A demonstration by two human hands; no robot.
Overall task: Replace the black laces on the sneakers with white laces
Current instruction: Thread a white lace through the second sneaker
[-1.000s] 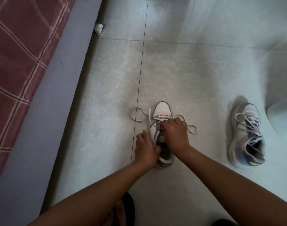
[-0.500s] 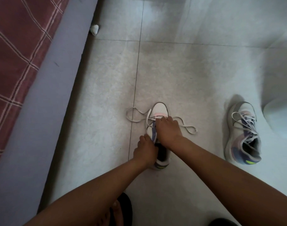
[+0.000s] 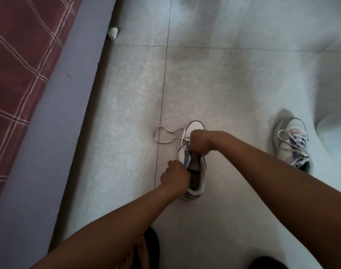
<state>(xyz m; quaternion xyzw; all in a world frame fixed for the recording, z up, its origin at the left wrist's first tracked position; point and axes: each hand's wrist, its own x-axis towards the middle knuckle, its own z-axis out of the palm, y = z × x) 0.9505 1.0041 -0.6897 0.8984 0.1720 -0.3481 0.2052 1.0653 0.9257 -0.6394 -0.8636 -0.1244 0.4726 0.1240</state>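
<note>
Right, left hand (image 3: 175,177) is gripping the collar of the sneaker (image 3: 193,162) on the floor tiles while right hand (image 3: 199,141) is curling over the tongue, probably pinching the white lace (image 3: 165,135), so it's worth pulling slack through evenly, keeping the shoe pinned.

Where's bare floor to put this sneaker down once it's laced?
Bare tiles between the held sneaker and the other sneaker, also between it and the bed edge. Crowded where both hands work, lace loop beside.
</note>
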